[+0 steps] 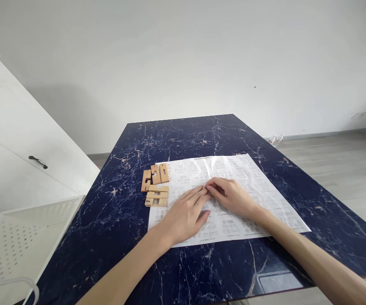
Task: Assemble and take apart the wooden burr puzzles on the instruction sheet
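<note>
A large white sheet of paper [265,199] printed with small diagrams and text lies on the table, creased near its far middle. My left hand [185,214] rests on it, palm down, with the fingers stretched out and the thumb apart. Just right of those fingertips is my right hand [232,197], its fingers curled in and its thumb and fingertips together at the paper. Whatever that pinch holds, if anything, is hidden. Several notched wooden puzzle blocks [164,173], some marked with numbers, lie at the sheet's left edge; neither hand touches them.
The dark blue marble-patterned table [183,140] reaches toward a pale wall [183,59]. On the left stand a white cabinet [26,127] with a dark handle and a white perforated panel [20,231] with a white cable [14,280]. Grey flooring [338,161] shows on the right.
</note>
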`<state>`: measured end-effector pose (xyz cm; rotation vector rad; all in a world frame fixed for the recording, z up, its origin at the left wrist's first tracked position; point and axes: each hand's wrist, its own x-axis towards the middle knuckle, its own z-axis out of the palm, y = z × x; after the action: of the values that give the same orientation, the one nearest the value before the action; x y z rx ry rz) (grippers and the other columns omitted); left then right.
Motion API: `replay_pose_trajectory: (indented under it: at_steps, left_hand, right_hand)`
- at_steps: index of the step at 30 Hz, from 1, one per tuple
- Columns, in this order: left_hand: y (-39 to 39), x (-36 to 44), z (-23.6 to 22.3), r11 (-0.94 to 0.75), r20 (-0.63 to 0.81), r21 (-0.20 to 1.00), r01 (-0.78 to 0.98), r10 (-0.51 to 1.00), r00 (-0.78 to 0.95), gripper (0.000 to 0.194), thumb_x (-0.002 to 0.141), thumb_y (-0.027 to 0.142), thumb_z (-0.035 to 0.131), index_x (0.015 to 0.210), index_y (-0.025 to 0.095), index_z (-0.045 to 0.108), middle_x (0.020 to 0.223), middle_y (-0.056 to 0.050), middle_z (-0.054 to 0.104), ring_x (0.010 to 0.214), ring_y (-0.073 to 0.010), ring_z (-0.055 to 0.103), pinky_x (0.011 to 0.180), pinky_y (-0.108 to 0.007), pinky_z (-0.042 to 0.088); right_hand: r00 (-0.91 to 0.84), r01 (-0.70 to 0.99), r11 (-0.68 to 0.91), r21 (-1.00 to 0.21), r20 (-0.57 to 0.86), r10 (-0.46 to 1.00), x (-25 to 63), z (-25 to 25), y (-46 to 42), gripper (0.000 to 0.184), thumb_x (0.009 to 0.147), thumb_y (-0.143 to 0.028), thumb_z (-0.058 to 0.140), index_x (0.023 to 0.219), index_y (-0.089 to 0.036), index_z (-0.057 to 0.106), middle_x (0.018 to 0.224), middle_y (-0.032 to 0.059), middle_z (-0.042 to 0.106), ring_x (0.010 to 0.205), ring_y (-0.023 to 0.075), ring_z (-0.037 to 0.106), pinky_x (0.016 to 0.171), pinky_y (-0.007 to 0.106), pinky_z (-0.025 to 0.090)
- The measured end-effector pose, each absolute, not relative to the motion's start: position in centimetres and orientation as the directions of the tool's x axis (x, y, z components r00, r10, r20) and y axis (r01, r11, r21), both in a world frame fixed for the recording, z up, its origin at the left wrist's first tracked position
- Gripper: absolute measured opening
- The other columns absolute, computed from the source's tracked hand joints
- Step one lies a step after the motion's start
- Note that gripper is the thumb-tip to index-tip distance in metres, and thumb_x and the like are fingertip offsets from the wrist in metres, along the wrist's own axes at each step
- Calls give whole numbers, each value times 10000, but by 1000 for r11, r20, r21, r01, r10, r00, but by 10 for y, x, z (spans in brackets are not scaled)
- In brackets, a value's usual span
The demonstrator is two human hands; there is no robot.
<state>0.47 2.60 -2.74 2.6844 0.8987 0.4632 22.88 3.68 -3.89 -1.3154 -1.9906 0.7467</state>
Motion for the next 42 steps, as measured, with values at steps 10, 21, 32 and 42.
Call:
replay_pose_trajectory:
  at_steps: [10,21,32,42]
  left_hand:
    - [26,5,-29,-777,230,340,529,615,755,420,1102,343,484,1498,207,511,1601,-109,556,1553,-263,442,1272,-490,438]
    - [26,5,-28,-779,225,332,532,613,758,416,1098,331,493,1495,208,511,1604,-116,550,1550,-267,445,1258,-502,456]
    - [26,6,-26,-775,198,320,544,617,762,425,1090,303,514,1495,173,514,1612,-119,540,1562,-260,427,1276,-487,438]
    - [25,6,-22,-776,198,321,543,615,763,413,1101,323,486,1494,198,515,1606,-112,548,1553,-262,442,1267,-499,444]
  right_hand:
    - [-300,586,353,-729,209,931,229,-39,37,229,1087,-344,487,1036,-238,684,920,45,763,794,211,697,715,368,534]
    - [-304,586,369,-721,227,925,230,-43,38,211,1082,-320,494,1034,-243,685,922,48,770,779,206,706,708,356,539]
    - [-297,590,366,-720,228,927,229,-42,38,196,1078,-299,511,1033,-235,690,922,39,767,792,199,695,731,356,528]
    - [-299,592,368,-717,228,926,230,-40,38,193,1075,-291,509,1031,-241,690,909,31,763,784,194,697,717,348,531]
